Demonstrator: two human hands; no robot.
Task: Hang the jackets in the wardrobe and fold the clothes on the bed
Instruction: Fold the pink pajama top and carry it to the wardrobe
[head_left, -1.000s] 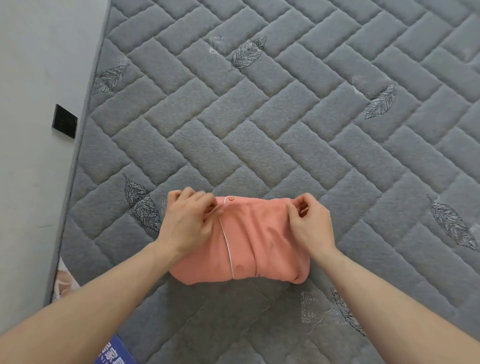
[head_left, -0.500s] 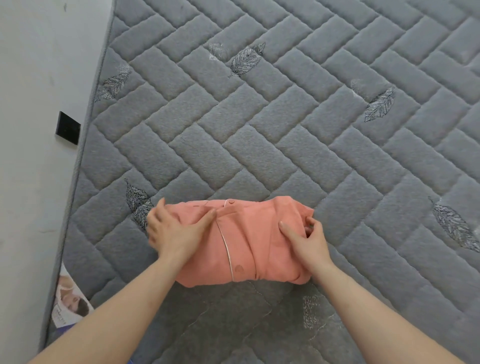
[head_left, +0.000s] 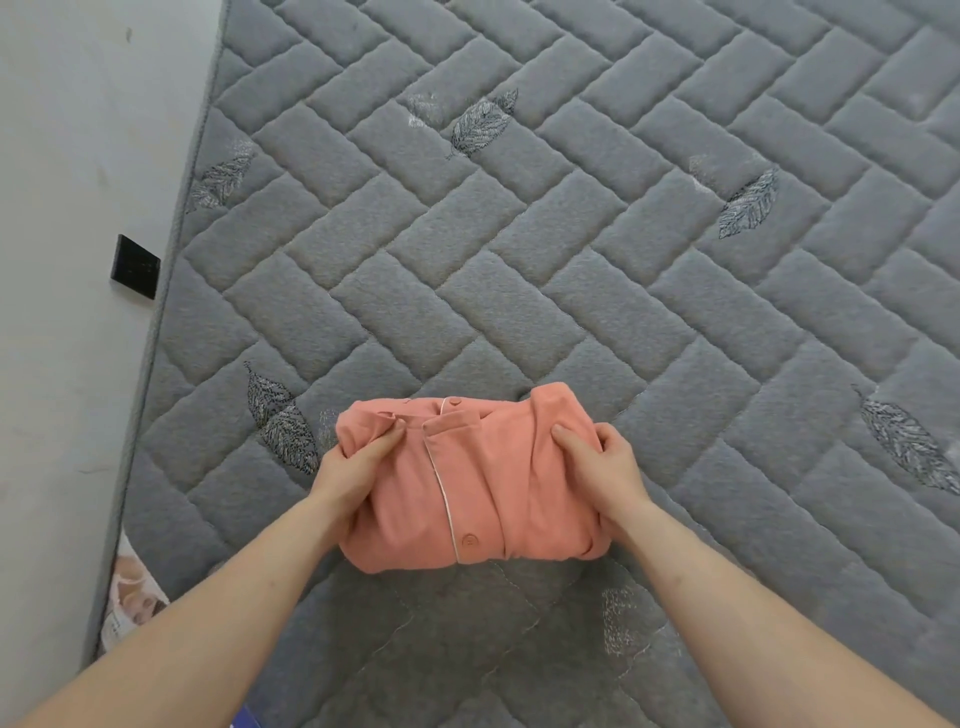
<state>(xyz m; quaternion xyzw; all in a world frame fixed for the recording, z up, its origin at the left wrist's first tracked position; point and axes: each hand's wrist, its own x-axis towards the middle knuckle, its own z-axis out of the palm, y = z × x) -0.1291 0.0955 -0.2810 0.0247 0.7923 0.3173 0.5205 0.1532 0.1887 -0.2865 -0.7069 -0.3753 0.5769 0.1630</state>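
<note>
Both hands, left hand (head_left: 358, 470) and right hand (head_left: 605, 467), have their grip clamped on the folded shirt (head_left: 467, 483) on the bed (head_left: 519, 260); lifting unevenly could loosen it (soft cloth slumps).

Folded salmon shirt (head_left: 467, 483) on mattress (head_left: 519, 260)

No text, brand name, number or sign can be read anywhere. A printed label (head_left: 132, 597) sticks out from the mattress (head_left: 519, 260) at its lower left edge, showing a picture, but any lettering on it is too small and blurred to make out. A blue scrap (head_left: 247, 719) beside the mattress's bottom edge shows no legible characters.
</note>
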